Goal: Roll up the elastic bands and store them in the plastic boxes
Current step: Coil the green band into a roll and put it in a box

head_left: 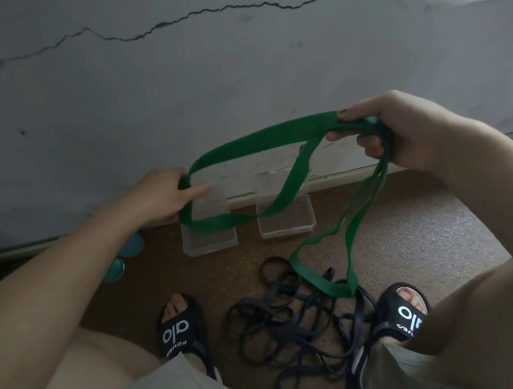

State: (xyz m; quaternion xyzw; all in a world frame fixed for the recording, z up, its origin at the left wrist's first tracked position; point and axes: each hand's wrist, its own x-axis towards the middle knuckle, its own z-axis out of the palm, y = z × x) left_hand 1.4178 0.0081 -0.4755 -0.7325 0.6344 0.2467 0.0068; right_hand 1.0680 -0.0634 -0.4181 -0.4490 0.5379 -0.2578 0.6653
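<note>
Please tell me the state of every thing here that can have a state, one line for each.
green band: unrolled, stretched between both hands, part hanging to the floor
left hand: holds one end of the loop
right hand: grips the other end
left plastic box: open
right plastic box: open, empty
black bands: tangled on the floor

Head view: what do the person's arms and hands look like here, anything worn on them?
Both arms are bare up to the frame edge: no sleeves, gloves, watch or rings show. The left hand and right hand are uncovered. One right fingertip looks dark at the nail, perhaps polish or shadow; I cannot tell.
</note>
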